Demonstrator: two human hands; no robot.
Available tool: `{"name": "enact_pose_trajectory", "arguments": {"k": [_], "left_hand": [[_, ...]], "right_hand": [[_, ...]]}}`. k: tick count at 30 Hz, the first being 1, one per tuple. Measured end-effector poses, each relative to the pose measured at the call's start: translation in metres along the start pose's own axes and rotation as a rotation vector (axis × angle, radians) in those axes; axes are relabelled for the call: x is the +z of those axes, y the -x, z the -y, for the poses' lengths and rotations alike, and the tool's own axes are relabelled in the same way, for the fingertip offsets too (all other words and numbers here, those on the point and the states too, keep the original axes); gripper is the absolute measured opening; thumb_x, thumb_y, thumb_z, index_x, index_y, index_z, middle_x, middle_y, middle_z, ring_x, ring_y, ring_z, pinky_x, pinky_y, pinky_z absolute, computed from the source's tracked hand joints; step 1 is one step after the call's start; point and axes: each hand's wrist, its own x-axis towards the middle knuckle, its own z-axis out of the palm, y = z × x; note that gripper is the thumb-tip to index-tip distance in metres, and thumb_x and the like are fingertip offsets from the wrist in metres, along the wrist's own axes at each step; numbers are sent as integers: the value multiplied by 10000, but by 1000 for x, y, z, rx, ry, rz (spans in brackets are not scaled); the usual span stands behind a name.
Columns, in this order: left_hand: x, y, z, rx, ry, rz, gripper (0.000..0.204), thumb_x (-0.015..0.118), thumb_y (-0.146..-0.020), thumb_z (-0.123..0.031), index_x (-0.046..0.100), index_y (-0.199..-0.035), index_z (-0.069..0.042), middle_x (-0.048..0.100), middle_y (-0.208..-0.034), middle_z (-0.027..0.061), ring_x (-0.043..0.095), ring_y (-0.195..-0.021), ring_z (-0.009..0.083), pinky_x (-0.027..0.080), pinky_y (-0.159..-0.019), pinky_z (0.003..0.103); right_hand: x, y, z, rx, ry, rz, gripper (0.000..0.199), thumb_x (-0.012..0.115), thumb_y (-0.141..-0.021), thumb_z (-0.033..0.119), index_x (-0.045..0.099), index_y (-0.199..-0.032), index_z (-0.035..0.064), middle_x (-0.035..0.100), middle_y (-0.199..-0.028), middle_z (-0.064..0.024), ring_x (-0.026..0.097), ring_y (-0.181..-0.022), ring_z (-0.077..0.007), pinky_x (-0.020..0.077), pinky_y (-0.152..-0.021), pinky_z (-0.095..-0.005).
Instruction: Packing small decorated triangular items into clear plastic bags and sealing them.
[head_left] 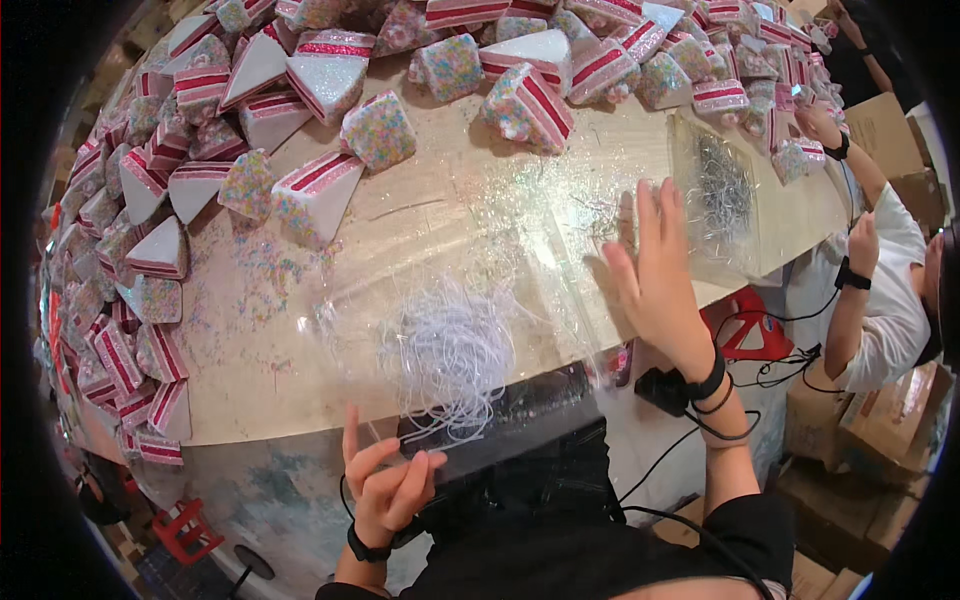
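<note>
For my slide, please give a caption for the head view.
Left hand pinches a clear bag of white strings; right hand presses it flat.

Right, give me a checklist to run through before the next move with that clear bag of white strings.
1. Left hand pinches the near edge of the clear plastic bag of white strings: ok.
2. Right hand lies flat, fingers spread, on the bag's far end: ok.
3. Strings all inside the bag: cannot tell.
4. Second clear bag of thin wire hooks stays apart from the right hand: not ok, it sits right beside the fingertips.
5. Wedge-shaped pink-striped foam cake slices off the bag: ok.
</note>
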Motion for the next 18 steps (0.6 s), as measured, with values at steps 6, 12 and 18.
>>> {"name": "enact_pose_trajectory", "arguments": {"k": [6, 12, 18], "left_hand": [[-25, 32, -6, 156, 78, 172, 230, 798, -748, -140, 628, -900, -109, 456, -878, 0, 531, -987, 166, 473, -968, 621], [-12, 38, -2, 493, 281, 439, 111, 681, -836, -84, 599, -766, -59, 489, -792, 13, 582, -815, 108, 486, -980, 585], [18, 34, -4, 550, 396, 447, 129, 688, -825, -83, 590, -750, -46, 448, -732, 9, 568, -704, 95, 452, -1006, 571]], "right_hand": [[6, -16, -15, 30, -12, -44, 729, 551, -938, 377, 275, -1427, -88, 258, -1440, -394, 235, -1347, -547, 213, -1113, -548], [11, -26, -6, -206, 2, 23, 683, 558, -931, 374, 362, -1383, -98, 328, -1452, -311, 288, -1366, -460, 249, -1128, -481], [5, -22, 8, -467, -48, 162, 718, 543, -926, 421, 364, -1373, -112, 337, -1453, -299, 295, -1375, -431, 237, -1143, -467]]}}
